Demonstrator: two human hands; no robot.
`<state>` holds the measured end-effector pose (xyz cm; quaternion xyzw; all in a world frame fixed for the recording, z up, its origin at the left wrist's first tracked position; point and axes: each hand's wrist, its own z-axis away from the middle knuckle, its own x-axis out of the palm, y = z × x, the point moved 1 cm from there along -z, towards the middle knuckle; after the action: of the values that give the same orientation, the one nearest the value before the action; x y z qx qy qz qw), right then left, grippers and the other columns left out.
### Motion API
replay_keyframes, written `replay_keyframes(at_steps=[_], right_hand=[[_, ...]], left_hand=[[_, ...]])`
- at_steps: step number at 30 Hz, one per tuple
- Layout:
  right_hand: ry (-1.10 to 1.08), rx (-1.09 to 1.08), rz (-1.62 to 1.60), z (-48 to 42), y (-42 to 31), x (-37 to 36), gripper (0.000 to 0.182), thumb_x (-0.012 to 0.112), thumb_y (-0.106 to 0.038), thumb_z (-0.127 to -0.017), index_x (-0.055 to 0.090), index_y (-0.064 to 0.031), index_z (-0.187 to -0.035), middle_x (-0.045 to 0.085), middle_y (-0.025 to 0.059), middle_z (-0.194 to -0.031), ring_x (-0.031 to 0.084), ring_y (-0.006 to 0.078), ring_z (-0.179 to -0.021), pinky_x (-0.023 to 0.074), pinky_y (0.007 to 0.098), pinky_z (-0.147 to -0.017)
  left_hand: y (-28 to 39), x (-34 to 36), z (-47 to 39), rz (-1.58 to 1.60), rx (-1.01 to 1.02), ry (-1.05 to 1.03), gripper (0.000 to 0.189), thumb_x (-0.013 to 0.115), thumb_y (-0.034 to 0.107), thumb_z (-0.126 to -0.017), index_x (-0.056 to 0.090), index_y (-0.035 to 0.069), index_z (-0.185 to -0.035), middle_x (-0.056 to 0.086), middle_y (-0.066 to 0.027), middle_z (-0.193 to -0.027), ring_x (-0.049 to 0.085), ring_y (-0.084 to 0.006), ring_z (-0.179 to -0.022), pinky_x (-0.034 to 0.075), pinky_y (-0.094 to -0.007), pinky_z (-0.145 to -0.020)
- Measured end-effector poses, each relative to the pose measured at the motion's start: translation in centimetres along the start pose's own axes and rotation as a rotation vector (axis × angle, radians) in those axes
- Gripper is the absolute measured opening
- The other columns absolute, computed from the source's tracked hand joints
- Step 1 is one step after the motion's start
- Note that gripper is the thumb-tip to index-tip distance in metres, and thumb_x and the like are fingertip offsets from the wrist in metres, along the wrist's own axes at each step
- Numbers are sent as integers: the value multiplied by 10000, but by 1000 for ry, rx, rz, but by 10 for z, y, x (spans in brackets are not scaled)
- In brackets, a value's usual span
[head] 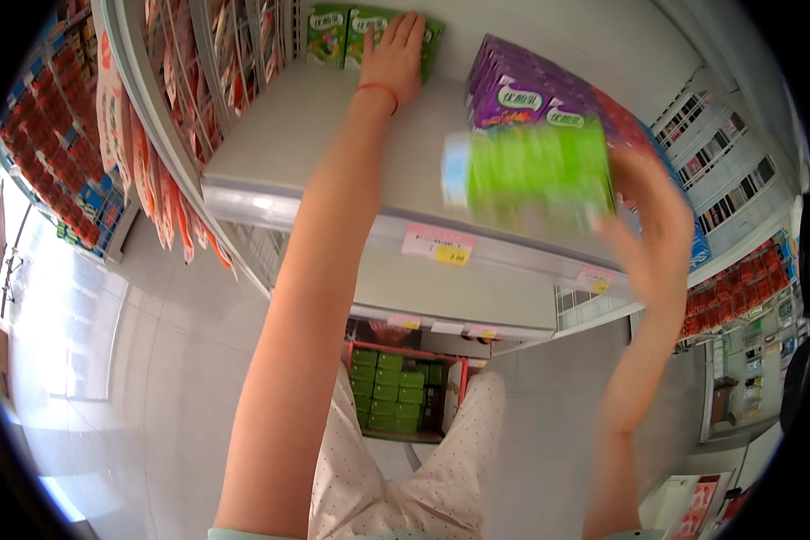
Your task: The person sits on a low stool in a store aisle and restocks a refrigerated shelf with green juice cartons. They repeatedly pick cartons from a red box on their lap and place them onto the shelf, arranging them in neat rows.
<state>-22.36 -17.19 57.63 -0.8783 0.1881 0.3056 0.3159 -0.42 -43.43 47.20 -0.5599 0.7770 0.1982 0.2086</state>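
My left hand lies against two or so green drink cartons that stand at the back left of a light shelf, its fingers over the right-hand ones. In my right hand is a green carton with a pale blue end, blurred by motion, above the shelf's front part. Purple drink cartons stand in rows behind it. Low down, between my knees, an open cardboard box holds many green cartons.
Price tags line the shelf's front edge. A lower shelf lies beneath it. Hanging packets are at the left, past the shelf's side. Red and blue packs stand right of the purple cartons. Wire racks with goods rise on both sides.
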Motion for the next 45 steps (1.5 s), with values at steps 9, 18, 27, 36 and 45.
replay_keyframes(at_steps=[9, 18, 27, 36, 45], right_hand=[[-775, 463, 92, 237, 73, 153, 435, 693, -157, -677, 530, -67, -1071, 587, 115, -1030, 590, 270, -870, 479, 335, -709], [-591, 399, 236, 356, 165, 281, 444, 660, -156, -719, 504, -33, -1116, 534, 95, -1146, 584, 249, -911, 501, 338, -708], [-368, 852, 74, 398, 177, 329, 478, 690, -36, -688, 541, -94, -1139, 531, 131, -1097, 579, 246, -834, 497, 323, -636], [-306, 1001, -210, 412, 199, 342, 497, 632, 18, -723, 516, -134, -1182, 482, 80, -703, 386, 154, -596, 363, 281, -532], [-389, 1278, -488, 443, 209, 366, 546, 501, -40, -849, 188, -60, -1296, 333, 283, -1279, 396, 365, -1162, 432, 424, -854]], left_hand=[[-2, -12, 3, 23, -2, -56, 641, 571, 104, -682, 313, 20, -1263, 299, -132, -1343, 263, -273, -1265, 256, -436, -1017], [-4, -25, 2, -119, 90, 93, 435, 614, 100, -618, 474, 41, -1025, 446, -141, -1089, 427, -299, -1058, 382, -417, -865], [-3, -21, 0, -113, 83, 48, 432, 622, 112, -609, 479, 46, -1012, 458, -131, -1077, 429, -290, -1059, 382, -419, -858], [-14, -7, -7, -70, 96, 87, 533, 601, 106, -639, 397, 19, -1123, 449, -155, -1197, 414, -281, -1140, 335, -456, -926], [-4, -30, -15, -30, -4, -173, 524, 619, 102, -616, 401, 21, -1085, 526, -172, -1067, 520, -318, -986, 354, -460, -887]])
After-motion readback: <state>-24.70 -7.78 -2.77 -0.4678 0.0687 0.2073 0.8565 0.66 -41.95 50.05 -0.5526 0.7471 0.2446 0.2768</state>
